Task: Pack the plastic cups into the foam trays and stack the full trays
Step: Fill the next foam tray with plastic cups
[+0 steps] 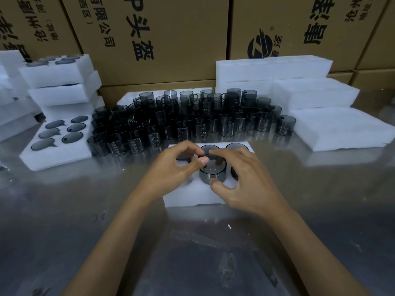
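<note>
Several cardboard cartons (pixel 162 39) with black printed characters form a wall along the back of the scene.

One metal worktop (pixel 128 242), grey and reflective, carries everything else.

Stacks of white foam slabs (pixel 299 86) stand at the right rear, stepping down toward a single slab lying flat at the right edge.

One stack of filled foam trays (pixel 62 82) stands at the left rear, with dark cup rims visible in the topmost tray; more foam sits at the far left edge.

One full foam tray (pixel 53 155) lies flat on the worktop left of centre, with smoke-grey cups seated in its holes in two rows.

A large group of loose plastic cups (pixel 192 118), smoke-grey, translucent and handled, stands in rows across the middle of the worktop; some at the rear stand on a foam slab.

One foam tray (pixel 192 196) lies nearest the person, in front of the loose cups, partly filled, with cups seated along its far and right sides.

One cup (pixel 212 169) sits part-way into a hole near the middle of this tray, its body well above the foam.

Left hand (pixel 175 167): fingers curled, thumb tip touching the cup's rim on its left side; whether it truly grips cannot be told.

Right hand (pixel 243 176): fingers over the far rim, thumb against the near wall, gripping the cup.
</note>
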### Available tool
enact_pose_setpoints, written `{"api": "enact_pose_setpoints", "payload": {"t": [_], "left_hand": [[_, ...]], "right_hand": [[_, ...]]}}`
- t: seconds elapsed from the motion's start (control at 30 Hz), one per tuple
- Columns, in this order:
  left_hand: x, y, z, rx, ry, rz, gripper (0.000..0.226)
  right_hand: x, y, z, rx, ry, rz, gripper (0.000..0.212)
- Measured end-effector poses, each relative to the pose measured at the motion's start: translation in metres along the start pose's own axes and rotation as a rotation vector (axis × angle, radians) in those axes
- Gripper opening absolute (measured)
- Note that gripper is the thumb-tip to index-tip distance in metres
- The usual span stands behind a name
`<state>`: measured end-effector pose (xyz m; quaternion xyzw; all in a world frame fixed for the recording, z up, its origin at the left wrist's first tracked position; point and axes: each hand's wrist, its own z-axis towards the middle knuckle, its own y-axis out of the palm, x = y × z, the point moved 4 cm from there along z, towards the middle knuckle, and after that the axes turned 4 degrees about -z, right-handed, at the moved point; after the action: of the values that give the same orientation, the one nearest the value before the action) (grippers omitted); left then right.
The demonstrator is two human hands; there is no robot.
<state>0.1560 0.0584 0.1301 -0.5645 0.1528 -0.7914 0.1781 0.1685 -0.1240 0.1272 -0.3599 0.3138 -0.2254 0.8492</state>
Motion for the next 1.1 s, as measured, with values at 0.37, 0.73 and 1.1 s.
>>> {"api": "enact_pose_setpoints", "payload": {"t": [0.37,0.73,1.1], "left_hand": [[0.005,0.004,-0.001,-0.028,-0.035,0.129,0.020],[0.003,0.003,-0.004,-0.148,-0.024,0.222,0.038],[-0.002,0.002,-0.004,-0.150,-0.056,0.345,0.039]], "right_hand": [[0.010,-0.001,0.002,0.033,0.044,0.042,0.040],[0.015,0.006,0.001,-0.052,0.046,-0.045,0.045],[0.013,0.009,0.000,-0.071,0.013,-0.140,0.039]]}}
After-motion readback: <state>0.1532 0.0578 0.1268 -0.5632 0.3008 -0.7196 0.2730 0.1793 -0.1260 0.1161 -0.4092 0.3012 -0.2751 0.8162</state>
